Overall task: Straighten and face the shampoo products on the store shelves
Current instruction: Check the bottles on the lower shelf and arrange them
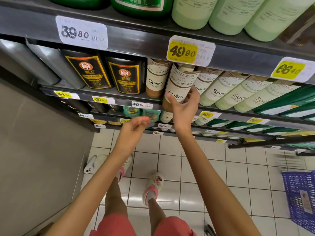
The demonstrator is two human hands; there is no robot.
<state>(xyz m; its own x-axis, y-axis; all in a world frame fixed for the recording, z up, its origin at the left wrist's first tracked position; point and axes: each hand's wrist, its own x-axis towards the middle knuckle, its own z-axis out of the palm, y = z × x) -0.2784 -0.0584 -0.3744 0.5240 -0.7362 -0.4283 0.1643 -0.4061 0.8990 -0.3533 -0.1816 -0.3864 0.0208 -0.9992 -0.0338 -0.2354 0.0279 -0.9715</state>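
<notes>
While gripping the tilted bottle [180,82] with right hand [184,109] (thumb in front, fingers [194,95] behind), holds left hand [134,126] loosely curled, empty, lower down.

Open air before the shelves [119,98]; bottles [221,90] stand packed side by side, the upper shelf lip [136,40] seemingly close over their tops.

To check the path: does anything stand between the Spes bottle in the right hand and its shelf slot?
Nothing visible does. The right hand grips the brown Spes bottle at the shelf edge, between two other Spes bottles. The slot behind it is hidden; the yellow price tag overlaps its cap.
</notes>
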